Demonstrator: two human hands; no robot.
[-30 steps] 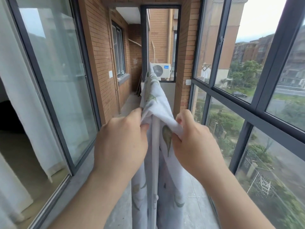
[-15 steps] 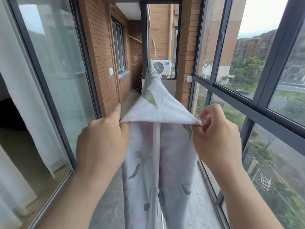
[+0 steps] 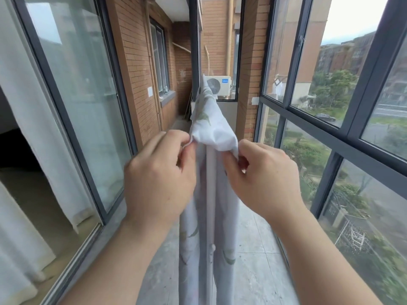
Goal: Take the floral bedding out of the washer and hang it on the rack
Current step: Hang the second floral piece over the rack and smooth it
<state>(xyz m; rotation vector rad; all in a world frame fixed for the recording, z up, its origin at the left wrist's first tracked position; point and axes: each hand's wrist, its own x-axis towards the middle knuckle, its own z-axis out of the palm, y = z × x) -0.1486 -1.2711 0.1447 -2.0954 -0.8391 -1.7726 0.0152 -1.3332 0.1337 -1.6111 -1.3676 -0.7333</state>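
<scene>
On a glass-walled brick balcony, a person's left hand (image 3: 160,179) and right hand (image 3: 262,179) each pinch the near edge of the white fabric bedding printed with green leaves (image 3: 211,126). The bedding is draped over a white tubular drying rack (image 3: 210,194), its folds hanging down either side of the pole toward the grey concrete floor (image 3: 253,271). The cloth runs away toward a white outdoor air-conditioner unit (image 3: 218,85). Half a second earlier the hands held the edge stretched wide; now they sit closer together, with the cloth bunched between them
</scene>
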